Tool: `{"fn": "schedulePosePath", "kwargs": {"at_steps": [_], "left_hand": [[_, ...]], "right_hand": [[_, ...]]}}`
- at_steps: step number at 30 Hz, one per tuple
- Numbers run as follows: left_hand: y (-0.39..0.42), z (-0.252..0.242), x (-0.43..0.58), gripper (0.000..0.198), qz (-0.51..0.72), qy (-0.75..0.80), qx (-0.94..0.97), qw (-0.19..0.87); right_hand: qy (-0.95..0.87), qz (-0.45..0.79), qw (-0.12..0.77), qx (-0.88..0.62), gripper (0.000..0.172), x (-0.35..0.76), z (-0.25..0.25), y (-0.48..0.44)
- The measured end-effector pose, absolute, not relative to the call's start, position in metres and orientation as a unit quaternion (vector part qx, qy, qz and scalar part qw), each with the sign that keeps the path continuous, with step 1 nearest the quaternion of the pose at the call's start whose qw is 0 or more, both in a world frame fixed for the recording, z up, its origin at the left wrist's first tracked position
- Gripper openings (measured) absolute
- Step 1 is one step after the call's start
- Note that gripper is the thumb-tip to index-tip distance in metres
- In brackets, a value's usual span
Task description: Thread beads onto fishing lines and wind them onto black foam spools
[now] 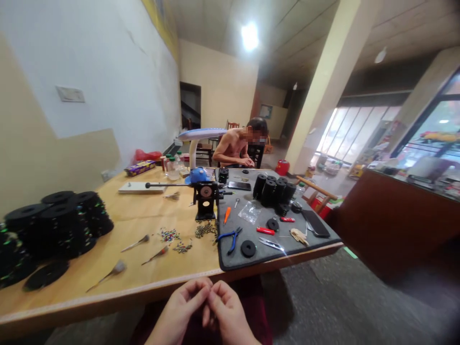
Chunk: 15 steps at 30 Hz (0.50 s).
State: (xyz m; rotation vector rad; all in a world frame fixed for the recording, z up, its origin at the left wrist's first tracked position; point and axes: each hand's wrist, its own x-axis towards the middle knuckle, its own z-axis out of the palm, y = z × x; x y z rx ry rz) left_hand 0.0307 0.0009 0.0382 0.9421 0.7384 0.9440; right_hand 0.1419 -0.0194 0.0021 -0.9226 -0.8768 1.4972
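At the near edge of the table (192, 267) and its grey mat (227, 261), my left hand (187, 301) and right hand (229, 306) meet. Both are closed in a fingertip pinch; I cannot tell whether a small thing sits between the tips. If one does, a loosened pinch could let it fall below the table. On the mat, farther away, the scissors (272, 244) could prick a careless reach; the black ring (244, 249) lies to their left.
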Motion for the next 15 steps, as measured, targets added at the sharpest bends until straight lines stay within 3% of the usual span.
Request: {"fn": "schedulePosePath", "kwargs": {"at_steps": [3,5,9,11,15], "left_hand": [[-0.001,0.041,0.032,0.031,0.424,0.356,0.437,0.709],[-0.002,0.041,0.032,0.032,0.437,0.383,0.449,0.679],[-0.002,0.04,0.03,0.036,0.432,0.406,0.469,0.655],[0.0,0.036,0.028,0.038,0.424,0.404,0.46,0.667],[0.006,0.028,0.025,0.039,0.423,0.412,0.46,0.663]], "right_hand": [[-0.416,0.61,0.527,-0.421,0.046,0.152,0.007,-0.026],[-0.482,0.52,0.515,-0.481,0.037,0.171,0.013,-0.027],[-0.596,0.11,0.434,-0.666,0.014,0.239,0.027,-0.012],[-0.604,-0.036,0.294,-0.74,0.018,0.275,0.03,0.003],[-0.624,-0.051,0.211,-0.751,0.017,0.319,0.03,0.032]]}}
